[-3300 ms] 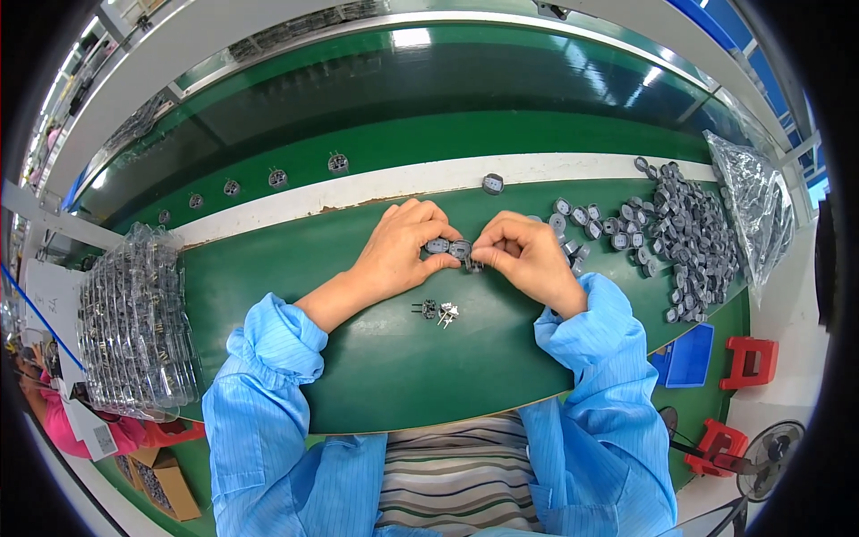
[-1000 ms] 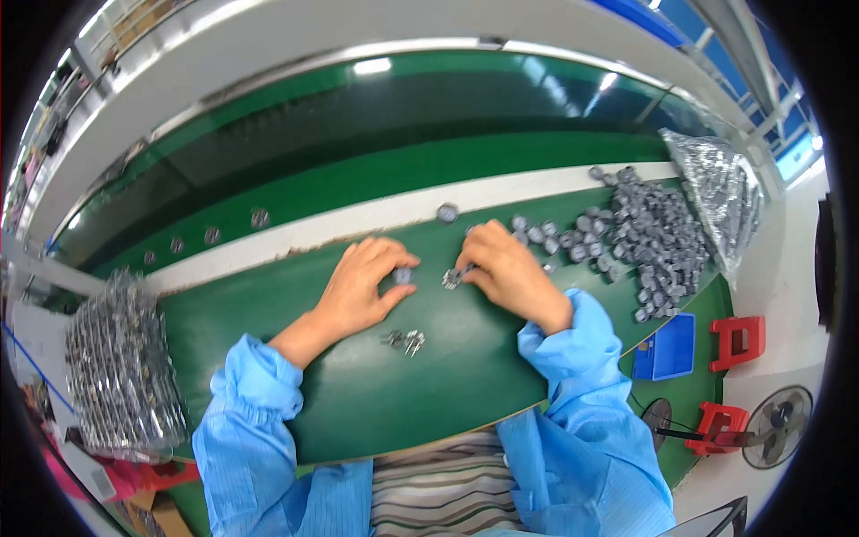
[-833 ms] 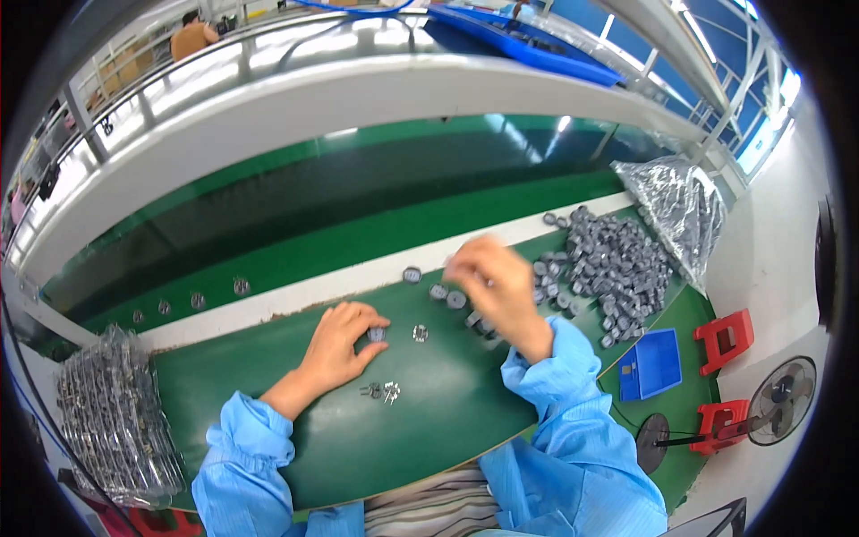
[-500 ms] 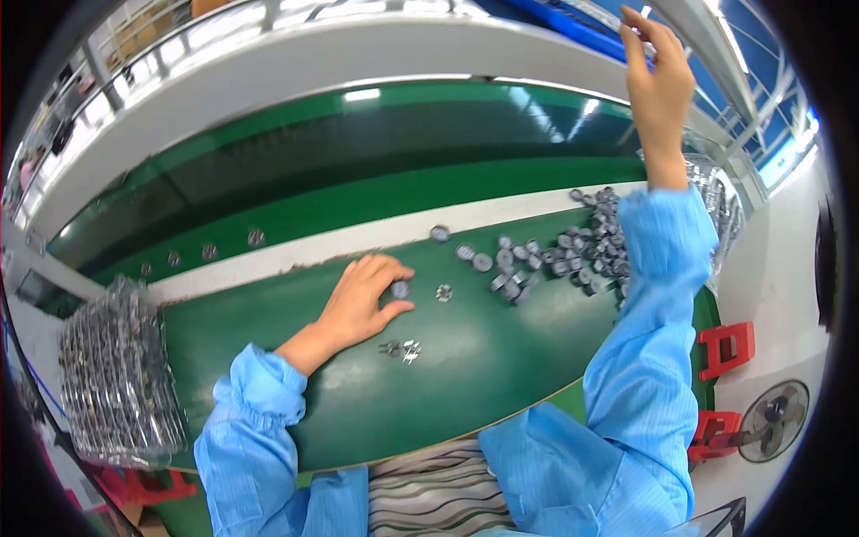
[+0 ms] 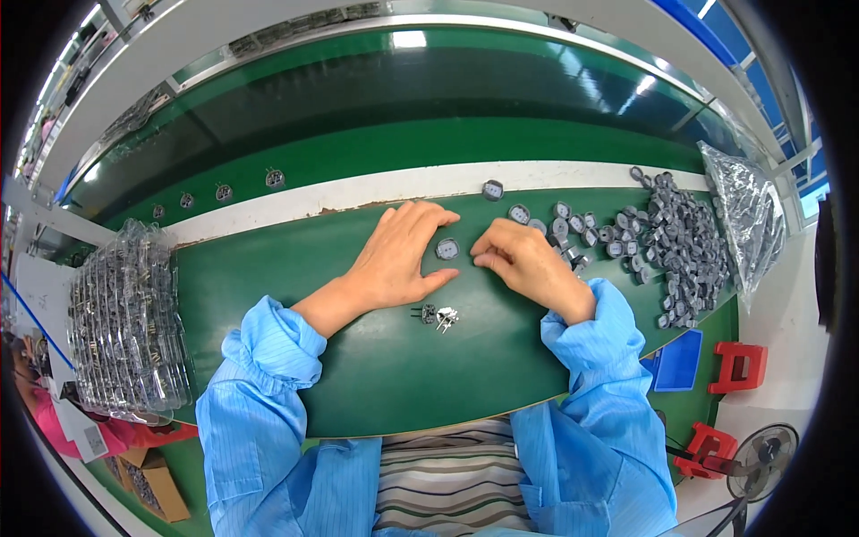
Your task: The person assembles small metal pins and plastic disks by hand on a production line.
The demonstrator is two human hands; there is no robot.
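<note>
On the green tabletop my left hand (image 5: 394, 255) lies with thumb and fingers apart. Between them sits a small grey plastic cap (image 5: 447, 249), apart from the fingertips. Just to its right is my right hand (image 5: 528, 264), its thumb and fingers pinched together low over the table. Whatever they hold, if anything, is hidden. Nearer to me, below my left thumb, lie a dark pronged part (image 5: 429, 313) and a shiny metal piece (image 5: 446, 319), side by side.
Loose grey caps (image 5: 684, 242) are heaped at the right, beside a clear plastic bag (image 5: 747, 206). Stacked clear trays (image 5: 125, 322) stand at the left. Past the white ledge (image 5: 358, 195), several small round parts (image 5: 275, 178) sit on a green belt. A blue bin (image 5: 677, 361) is below the right edge.
My right hand has come down from high at the upper right to the table beside the cap. My left hand stays around the cap. The view has shifted.
</note>
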